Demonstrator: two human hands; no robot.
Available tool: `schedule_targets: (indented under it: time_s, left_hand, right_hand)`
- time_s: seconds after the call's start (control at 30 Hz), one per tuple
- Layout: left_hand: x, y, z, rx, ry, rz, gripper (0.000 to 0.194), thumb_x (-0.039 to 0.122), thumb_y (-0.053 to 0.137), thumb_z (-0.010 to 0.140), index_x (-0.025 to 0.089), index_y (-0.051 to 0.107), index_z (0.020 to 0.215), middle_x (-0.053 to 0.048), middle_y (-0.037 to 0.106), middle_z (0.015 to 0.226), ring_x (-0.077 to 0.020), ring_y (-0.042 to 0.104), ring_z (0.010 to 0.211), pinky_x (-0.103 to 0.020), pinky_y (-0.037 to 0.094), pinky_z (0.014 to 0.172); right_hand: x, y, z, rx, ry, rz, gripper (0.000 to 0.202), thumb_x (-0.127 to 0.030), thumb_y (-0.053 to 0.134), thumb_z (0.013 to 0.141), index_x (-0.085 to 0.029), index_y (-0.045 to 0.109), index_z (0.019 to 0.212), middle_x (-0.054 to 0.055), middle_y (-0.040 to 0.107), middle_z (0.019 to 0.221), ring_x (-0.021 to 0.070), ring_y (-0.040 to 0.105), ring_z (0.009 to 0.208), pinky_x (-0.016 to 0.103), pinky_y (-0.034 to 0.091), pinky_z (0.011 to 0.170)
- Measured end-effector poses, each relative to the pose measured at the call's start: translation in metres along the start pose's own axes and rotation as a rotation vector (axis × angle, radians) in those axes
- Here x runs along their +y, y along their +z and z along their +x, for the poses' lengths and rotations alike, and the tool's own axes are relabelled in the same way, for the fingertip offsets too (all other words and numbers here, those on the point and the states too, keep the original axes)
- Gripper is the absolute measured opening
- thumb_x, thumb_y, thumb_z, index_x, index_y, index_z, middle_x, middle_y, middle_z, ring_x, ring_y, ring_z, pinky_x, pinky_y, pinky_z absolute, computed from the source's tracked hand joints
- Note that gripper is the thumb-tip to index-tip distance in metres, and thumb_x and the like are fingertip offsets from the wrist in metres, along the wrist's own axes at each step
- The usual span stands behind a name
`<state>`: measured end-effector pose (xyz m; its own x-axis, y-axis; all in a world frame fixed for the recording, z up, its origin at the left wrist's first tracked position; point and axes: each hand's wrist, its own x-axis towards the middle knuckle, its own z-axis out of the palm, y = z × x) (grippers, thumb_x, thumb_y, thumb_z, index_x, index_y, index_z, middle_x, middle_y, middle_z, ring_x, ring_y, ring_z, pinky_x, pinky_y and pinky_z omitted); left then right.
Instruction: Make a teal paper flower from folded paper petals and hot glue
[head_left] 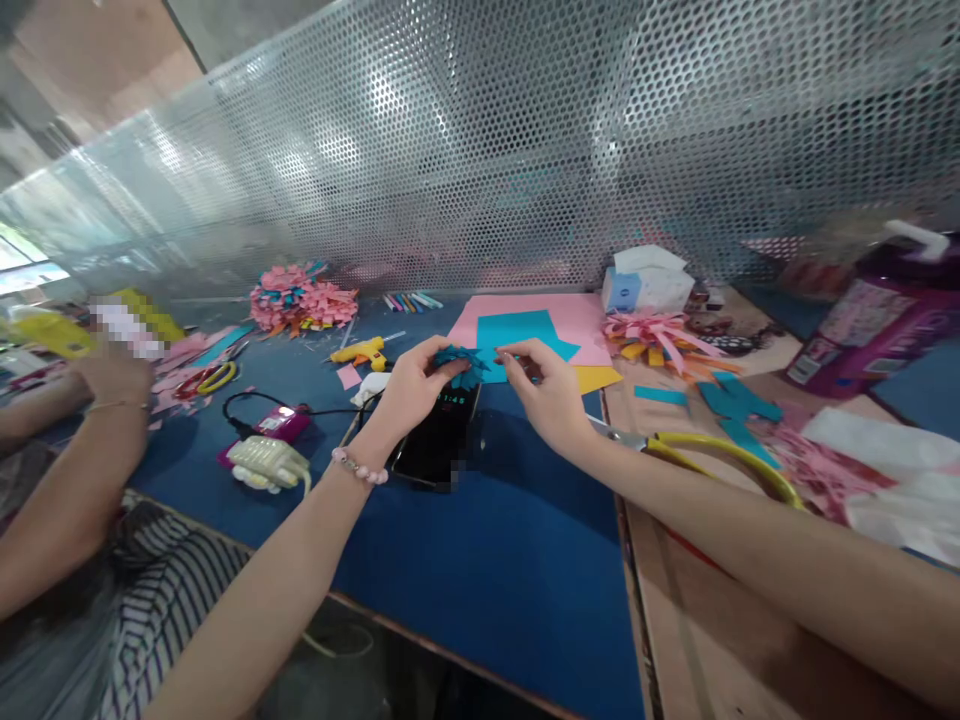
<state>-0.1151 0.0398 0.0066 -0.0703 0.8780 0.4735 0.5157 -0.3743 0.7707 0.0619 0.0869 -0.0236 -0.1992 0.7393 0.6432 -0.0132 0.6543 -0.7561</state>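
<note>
My left hand [416, 385] pinches a fringed blue paper flower [466, 368] between thumb and fingers, above a dark phone [431, 450] lying on the blue table. Just right of the flower is my right hand [546, 390], its fingertips drawn together in a pinch. Whatever lies between them is too small to make out. Behind both hands, blue paper sheets [514, 328] rest on a larger pink sheet [585, 310], with a yellow piece [600, 378] at its corner. Scissors with yellow handles [720, 450] lie beneath my right forearm.
A yellow glue gun [360, 352], a pink-and-blue paper bundle [300, 300] and a power adapter [266, 462] are on the left. Beyond them shows another person's arm [112, 400]. Rightward stand a tissue box [649, 283] and a purple bottle [874, 315]. A perforated metal panel [480, 150] rises behind.
</note>
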Motion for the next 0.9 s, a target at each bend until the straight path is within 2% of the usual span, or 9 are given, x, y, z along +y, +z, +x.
schedule_targets:
  time_s: [0.17,0.3,0.53,0.6,0.77,0.9]
  left_hand:
    - [-0.002,0.0,0.0,-0.019,-0.103,-0.203,0.02,0.029,0.07,0.077,0.015,0.063,0.091,-0.002,0.065,0.083,-0.0128,0.06,0.075,-0.024,0.047,0.072]
    - [-0.005,0.001,0.0,-0.032,-0.117,-0.281,0.022,0.029,0.072,0.076,0.015,0.063,0.09,-0.001,0.064,0.081,-0.0113,0.058,0.072,-0.023,0.046,0.069]
    - [-0.009,-0.001,0.001,-0.099,-0.097,-0.384,0.023,0.029,0.075,0.074,0.016,0.063,0.088,0.0,0.063,0.083,-0.0098,0.056,0.074,-0.023,0.045,0.071]
    - [-0.008,-0.002,0.0,-0.134,-0.109,-0.425,0.023,0.029,0.075,0.074,0.016,0.063,0.089,0.001,0.062,0.082,-0.0093,0.055,0.073,-0.022,0.044,0.071]
    - [-0.005,-0.005,-0.003,-0.29,-0.151,-0.579,0.027,0.034,0.077,0.073,0.016,0.062,0.086,0.001,0.059,0.08,-0.0096,0.054,0.072,-0.022,0.044,0.07]
    - [-0.004,-0.007,-0.008,-0.397,-0.162,-0.679,0.031,0.036,0.079,0.07,0.016,0.062,0.087,-0.001,0.061,0.082,-0.0101,0.055,0.073,-0.022,0.043,0.068]
  right_hand:
    - [-0.003,-0.002,0.001,0.033,-0.047,-0.024,0.01,-0.025,0.055,0.087,-0.018,0.061,0.082,-0.001,0.054,0.07,0.0109,0.044,0.059,0.027,0.036,0.057]
    - [-0.003,-0.003,0.001,0.024,-0.065,-0.018,0.008,-0.02,0.053,0.085,-0.018,0.06,0.084,0.001,0.058,0.077,0.0115,0.047,0.062,0.027,0.039,0.059]
    - [-0.002,-0.003,-0.002,0.019,-0.088,0.006,0.012,-0.021,0.05,0.088,-0.018,0.061,0.089,0.003,0.06,0.081,0.0129,0.053,0.067,0.029,0.042,0.061]
    - [-0.006,-0.005,-0.002,-0.018,-0.175,-0.038,0.012,-0.019,0.048,0.088,-0.018,0.06,0.093,0.003,0.059,0.081,0.0125,0.05,0.065,0.028,0.041,0.059]
    - [-0.025,-0.014,0.005,-0.164,-0.514,-0.101,0.018,-0.013,0.05,0.084,-0.017,0.054,0.101,0.006,0.058,0.09,0.0138,0.051,0.073,0.029,0.043,0.062]
    - [-0.048,-0.021,0.008,-0.256,-0.584,-0.101,0.016,-0.013,0.051,0.083,-0.019,0.052,0.098,0.005,0.057,0.087,0.0156,0.051,0.076,0.03,0.044,0.064]
